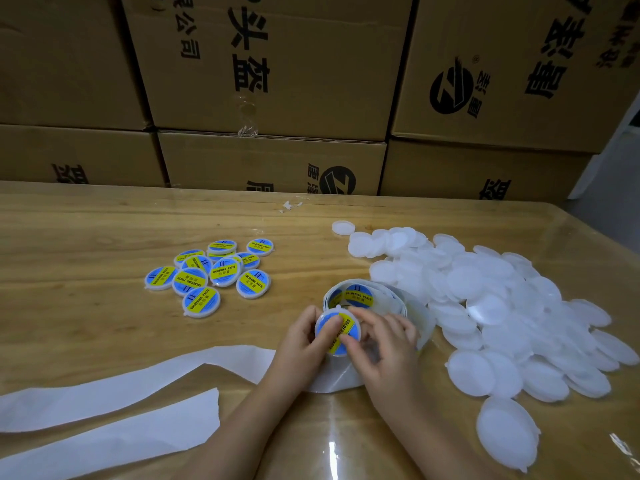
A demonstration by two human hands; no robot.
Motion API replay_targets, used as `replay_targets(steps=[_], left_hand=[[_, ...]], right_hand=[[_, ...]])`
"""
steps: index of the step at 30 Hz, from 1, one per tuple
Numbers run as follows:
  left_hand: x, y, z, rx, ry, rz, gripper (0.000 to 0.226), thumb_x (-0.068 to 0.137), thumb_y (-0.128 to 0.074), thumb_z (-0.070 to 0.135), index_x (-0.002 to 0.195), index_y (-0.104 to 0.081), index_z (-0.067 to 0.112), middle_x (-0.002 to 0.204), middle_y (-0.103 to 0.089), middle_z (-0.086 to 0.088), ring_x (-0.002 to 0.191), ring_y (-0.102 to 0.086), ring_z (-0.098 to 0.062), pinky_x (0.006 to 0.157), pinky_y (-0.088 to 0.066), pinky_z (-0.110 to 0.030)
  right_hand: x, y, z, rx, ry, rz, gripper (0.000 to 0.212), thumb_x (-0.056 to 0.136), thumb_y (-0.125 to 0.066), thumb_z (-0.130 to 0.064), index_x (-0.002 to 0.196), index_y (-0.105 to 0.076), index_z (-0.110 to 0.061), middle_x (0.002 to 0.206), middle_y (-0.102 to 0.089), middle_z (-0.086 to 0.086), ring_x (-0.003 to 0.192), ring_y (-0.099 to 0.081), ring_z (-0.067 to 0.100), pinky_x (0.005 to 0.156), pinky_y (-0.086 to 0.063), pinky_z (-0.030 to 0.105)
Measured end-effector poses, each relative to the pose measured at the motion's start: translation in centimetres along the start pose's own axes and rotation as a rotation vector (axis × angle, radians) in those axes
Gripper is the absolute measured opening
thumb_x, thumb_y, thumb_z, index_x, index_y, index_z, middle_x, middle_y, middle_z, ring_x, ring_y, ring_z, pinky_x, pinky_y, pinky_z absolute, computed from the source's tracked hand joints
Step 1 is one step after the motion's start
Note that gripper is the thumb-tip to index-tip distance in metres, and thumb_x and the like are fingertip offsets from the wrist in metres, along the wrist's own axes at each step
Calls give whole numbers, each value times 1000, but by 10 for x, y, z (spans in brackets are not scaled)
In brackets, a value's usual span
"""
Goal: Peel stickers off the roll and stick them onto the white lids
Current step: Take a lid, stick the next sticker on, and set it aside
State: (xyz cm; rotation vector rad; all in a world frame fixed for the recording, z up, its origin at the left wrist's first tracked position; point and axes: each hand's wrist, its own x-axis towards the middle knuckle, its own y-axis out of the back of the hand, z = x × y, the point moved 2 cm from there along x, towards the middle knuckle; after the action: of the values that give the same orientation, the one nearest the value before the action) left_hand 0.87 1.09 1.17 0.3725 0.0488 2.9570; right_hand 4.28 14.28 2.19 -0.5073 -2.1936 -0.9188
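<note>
A white lid [343, 332] with a blue and yellow sticker on its top is held between both hands near the table's front middle. My left hand [304, 341] grips its left side, thumb pressing on the sticker. My right hand [381, 344] holds its right side, fingers on the sticker's edge. Just behind stands the sticker roll [360, 294], a blue and yellow sticker showing inside its coil. A large heap of bare white lids [502, 306] lies to the right. Several stickered lids [214, 273] lie in a cluster at the left.
Empty white backing strip [114, 393] trails from under my hands across the front left of the wooden table [104, 230]. Stacked cardboard boxes [270, 98] wall off the far edge. A small scrap of clear tape [290, 205] lies near the back.
</note>
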Motion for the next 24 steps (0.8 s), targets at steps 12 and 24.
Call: replay_targets(steps=[12, 24], left_hand=[[-2, 1, 1, 117, -103, 8, 29, 90, -43, 40, 64, -39, 26, 56, -47, 19, 56, -41, 4, 56, -35, -11], [-3, -1, 1, 152, -119, 4, 31, 95, -42, 36, 66, -43, 25, 59, -50, 17, 58, -43, 4, 57, -37, -12]], right_hand=[[-1, -2, -4, -1, 88, -48, 33, 79, -61, -42, 109, -58, -28, 77, -56, -18, 93, -41, -6, 91, -32, 28], [1, 1, -4, -10, 67, -38, 23, 86, -55, -37, 98, -68, -22, 73, -46, -23, 87, -40, -11, 89, -33, 28]])
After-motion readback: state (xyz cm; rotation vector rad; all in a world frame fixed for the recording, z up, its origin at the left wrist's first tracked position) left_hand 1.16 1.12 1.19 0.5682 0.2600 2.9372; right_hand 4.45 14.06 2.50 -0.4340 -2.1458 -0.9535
